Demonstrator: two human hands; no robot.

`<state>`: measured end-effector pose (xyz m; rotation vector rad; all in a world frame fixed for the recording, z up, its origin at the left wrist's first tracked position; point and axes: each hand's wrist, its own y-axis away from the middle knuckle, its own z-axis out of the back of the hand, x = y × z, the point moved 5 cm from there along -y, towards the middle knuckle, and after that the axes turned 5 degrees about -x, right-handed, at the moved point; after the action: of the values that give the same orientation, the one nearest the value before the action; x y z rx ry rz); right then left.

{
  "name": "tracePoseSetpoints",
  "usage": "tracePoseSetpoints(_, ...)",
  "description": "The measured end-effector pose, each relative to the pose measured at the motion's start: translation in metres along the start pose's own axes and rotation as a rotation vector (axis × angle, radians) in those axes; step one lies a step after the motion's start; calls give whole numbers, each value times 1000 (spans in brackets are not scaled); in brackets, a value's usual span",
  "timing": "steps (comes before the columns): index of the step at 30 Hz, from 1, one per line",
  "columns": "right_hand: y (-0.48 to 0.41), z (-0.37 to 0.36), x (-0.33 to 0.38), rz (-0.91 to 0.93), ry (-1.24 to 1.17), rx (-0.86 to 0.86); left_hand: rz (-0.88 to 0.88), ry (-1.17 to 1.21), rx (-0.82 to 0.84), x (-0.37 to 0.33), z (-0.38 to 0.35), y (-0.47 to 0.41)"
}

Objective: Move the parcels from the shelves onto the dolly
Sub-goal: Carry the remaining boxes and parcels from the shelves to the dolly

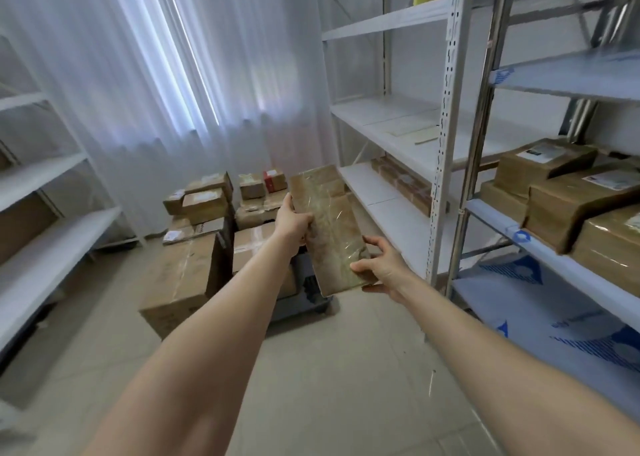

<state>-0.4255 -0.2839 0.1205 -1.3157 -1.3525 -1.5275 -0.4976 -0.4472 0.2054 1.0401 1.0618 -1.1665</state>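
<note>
My left hand [292, 222] and right hand [382, 265] have fingers [373, 244] clamped on the flat parcel [329, 234] between them. It looks light, stiff and tape-slick, so I'd grip opposite edges.

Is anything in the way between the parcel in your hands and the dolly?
No, nothing visible is. The left hand and right hand hold the parcel in open air near the dolly. The dolly is already piled with boxes, so the parcel would likely go on top of them.
</note>
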Motion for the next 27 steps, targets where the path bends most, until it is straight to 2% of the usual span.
tracePoseSetpoints(11,-26,-152,-26,-73,98,201,108,5,-199,65,151,-39)
tracePoseSetpoints(20,-58,-346,-49,-174,175,296,192,38,-238,116,315,-114)
tracePoseSetpoints(27,-95,-440,-59,-229,195,332,243,20,-257,144,393,-173)
